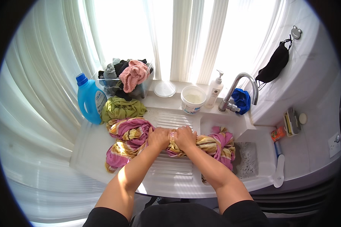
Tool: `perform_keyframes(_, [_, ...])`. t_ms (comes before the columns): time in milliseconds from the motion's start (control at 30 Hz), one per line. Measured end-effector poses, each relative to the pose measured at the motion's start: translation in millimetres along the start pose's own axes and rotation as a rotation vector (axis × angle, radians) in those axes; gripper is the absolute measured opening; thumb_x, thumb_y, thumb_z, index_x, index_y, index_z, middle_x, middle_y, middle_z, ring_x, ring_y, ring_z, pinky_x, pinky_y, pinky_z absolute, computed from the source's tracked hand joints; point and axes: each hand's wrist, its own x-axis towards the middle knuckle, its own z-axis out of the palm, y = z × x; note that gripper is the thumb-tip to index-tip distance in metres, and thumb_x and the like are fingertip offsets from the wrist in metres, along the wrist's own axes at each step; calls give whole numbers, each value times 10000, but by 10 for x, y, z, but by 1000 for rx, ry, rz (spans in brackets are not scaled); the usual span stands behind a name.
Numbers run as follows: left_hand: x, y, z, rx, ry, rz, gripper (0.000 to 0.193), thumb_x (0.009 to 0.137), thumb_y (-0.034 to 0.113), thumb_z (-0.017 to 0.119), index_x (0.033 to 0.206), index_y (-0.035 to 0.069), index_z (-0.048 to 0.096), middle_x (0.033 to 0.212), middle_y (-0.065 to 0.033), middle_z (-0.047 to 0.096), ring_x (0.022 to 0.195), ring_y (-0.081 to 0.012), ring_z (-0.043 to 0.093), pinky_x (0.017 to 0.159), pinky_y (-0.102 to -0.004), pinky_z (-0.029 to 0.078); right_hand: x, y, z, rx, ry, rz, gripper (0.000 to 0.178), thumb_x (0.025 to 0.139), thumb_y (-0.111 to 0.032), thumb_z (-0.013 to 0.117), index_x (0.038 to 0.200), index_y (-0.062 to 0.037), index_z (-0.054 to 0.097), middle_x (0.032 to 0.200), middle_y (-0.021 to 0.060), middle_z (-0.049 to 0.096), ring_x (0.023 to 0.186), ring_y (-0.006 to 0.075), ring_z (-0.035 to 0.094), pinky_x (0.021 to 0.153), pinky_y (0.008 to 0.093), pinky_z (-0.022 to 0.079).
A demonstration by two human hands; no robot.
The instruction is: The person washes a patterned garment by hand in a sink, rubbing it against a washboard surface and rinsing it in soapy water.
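A long pink and yellow patterned cloth [132, 130] lies twisted across the ribbed washboard [174, 166] of a white laundry sink. My left hand [158, 139] is closed round its middle, fingers mostly hidden in the folds. Close beside it, my right hand [185, 139] also grips the cloth, with a short twisted stretch showing between the two hands. The left part of the cloth is heaped on the flat counter. Its right end hangs over the basin [250, 151], which holds some greyish, foamy water.
Behind the cloth lie a green cloth [123, 108], a blue detergent bottle [90, 99] and a clear bin [140, 90] of clothes. Along the back ledge stand a white tub [193, 99], a pump bottle [215, 90] and a curved faucet [235, 90]. A white brush-like handle [279, 172] rests at the right edge.
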Motion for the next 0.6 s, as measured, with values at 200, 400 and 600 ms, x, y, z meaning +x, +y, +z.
perform_keyframes(200, [-1340, 85, -397, -324, 135, 390, 324, 844, 406, 683, 915, 98, 611, 976, -68, 619, 1045, -272, 574, 1009, -484, 288, -1503, 79, -401, 103, 368, -710, 418, 768, -490, 659, 898, -95, 619, 1139, 95, 629, 1094, 232, 575, 894, 485, 391])
perform_keyframes(400, [-143, 13, 296, 77, 271, 18, 260, 927, 315, 589, 754, 122, 617, 777, -61, 645, 755, -260, 608, 736, -422, 409, -177, -42, -6, 176, 189, -146, 201, 842, -260, 543, 757, -80, 576, 779, 125, 617, 761, 361, 595, 740, 501, 462])
perform_keyframes(600, [-6, -101, 281, 321, 148, 141, 413, 926, 471, 532, 1029, 109, 705, 984, -101, 669, 990, -295, 577, 861, -503, 407, -170, 28, -104, 130, -73, -64, 296, 886, -323, 564, 1079, -116, 651, 1061, 142, 626, 1020, 349, 584, 868, 534, 424])
